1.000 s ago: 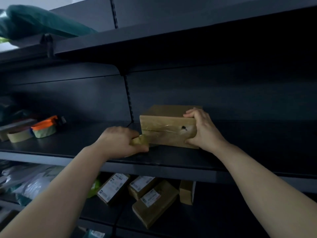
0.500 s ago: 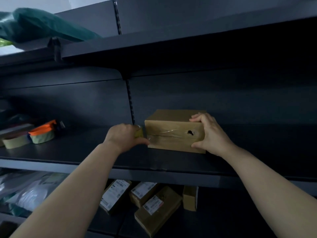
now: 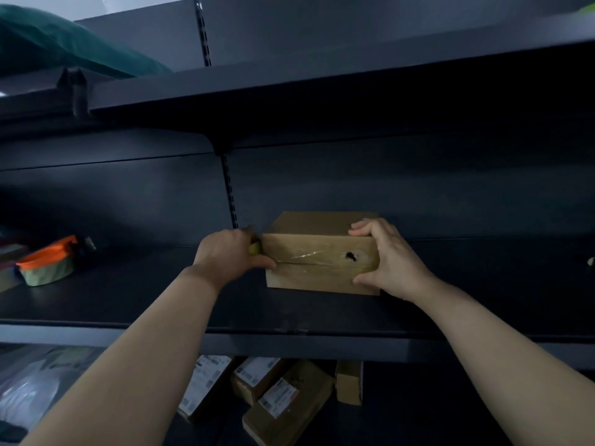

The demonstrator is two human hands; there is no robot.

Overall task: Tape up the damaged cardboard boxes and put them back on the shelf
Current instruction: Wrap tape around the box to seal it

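A brown cardboard box [image 3: 309, 280] stands on the dark metal shelf [image 3: 135, 304], with a small dark hole [image 3: 350, 256] in its front face. A strip of clear shiny tape runs across the front along the seam. My right hand [image 3: 388, 262] grips the box's right end, fingers on top and thumb below. My left hand [image 3: 229, 256] is closed against the box's left edge around a yellowish tape roll [image 3: 255, 249], which is mostly hidden by the fingers.
An orange-topped tape dispenser [image 3: 48, 262] with a roll lies on the same shelf at far left. On the shelf below lie several labelled cardboard boxes [image 3: 283, 400] and plastic bags [image 3: 32, 391]. A green bag [image 3: 64, 46] sits on the top shelf.
My left hand has carried the tape roll up from the box's lower front corner and around to its left side. The right hand has kept its grip on the box.
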